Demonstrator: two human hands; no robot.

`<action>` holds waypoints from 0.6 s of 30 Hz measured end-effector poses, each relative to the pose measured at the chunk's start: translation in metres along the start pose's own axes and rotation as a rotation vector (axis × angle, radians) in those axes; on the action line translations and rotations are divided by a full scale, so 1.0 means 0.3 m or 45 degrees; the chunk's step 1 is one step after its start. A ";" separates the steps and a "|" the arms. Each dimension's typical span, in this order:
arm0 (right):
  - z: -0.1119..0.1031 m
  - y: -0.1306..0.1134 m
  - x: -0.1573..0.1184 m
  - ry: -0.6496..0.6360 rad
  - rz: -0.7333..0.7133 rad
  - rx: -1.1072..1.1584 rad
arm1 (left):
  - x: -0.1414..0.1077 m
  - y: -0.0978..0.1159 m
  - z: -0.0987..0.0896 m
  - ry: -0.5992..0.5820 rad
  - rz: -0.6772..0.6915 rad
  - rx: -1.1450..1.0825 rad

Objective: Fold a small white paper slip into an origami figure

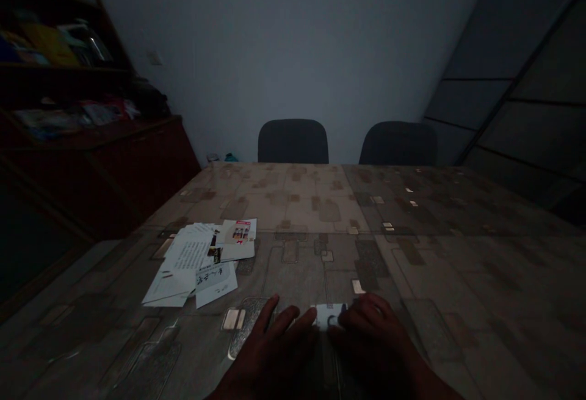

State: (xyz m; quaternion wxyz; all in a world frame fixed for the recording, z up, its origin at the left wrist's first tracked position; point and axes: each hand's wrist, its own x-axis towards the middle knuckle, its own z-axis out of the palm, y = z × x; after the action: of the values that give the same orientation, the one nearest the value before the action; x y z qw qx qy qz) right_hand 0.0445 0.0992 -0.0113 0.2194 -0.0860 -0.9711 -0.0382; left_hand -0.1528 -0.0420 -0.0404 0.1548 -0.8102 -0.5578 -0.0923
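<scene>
A small white card [328,313] lies near the table's front edge, between my two hands. My left hand [281,345] rests at its left side with the fingers spread, the fingertips by the card's edge. On the right side, my right hand [373,333] has its fingers bent over the card's right part; whether they grip it is too dark to tell. A loose pile of printed papers and cards [187,259] sits on the patterned table to the left, with a red-and-white card [241,232] on top.
The patterned tablecloth [293,204] covers the wide table. Two dark chairs [293,141] [399,142] stand at its far side, before a wall. A red-brown cabinet [141,168] with shelves of items is at the left, and dark panels [480,88] are at the right.
</scene>
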 end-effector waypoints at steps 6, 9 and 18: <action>-0.018 -0.017 0.026 -0.033 -0.099 0.073 | 0.001 -0.004 -0.006 0.037 -0.009 -0.076; -0.003 -0.002 0.005 -0.004 -0.060 0.112 | 0.001 -0.002 -0.014 0.008 -0.017 -0.089; -0.005 0.042 -0.059 -0.020 0.118 0.247 | -0.010 -0.005 0.005 0.066 -0.039 -0.108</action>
State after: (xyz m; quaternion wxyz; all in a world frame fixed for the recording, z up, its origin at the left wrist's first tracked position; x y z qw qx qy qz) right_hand 0.0632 0.1087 -0.0172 0.2207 -0.1093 -0.9669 0.0668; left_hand -0.1551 -0.0435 -0.0426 0.1331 -0.8047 -0.5616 -0.1393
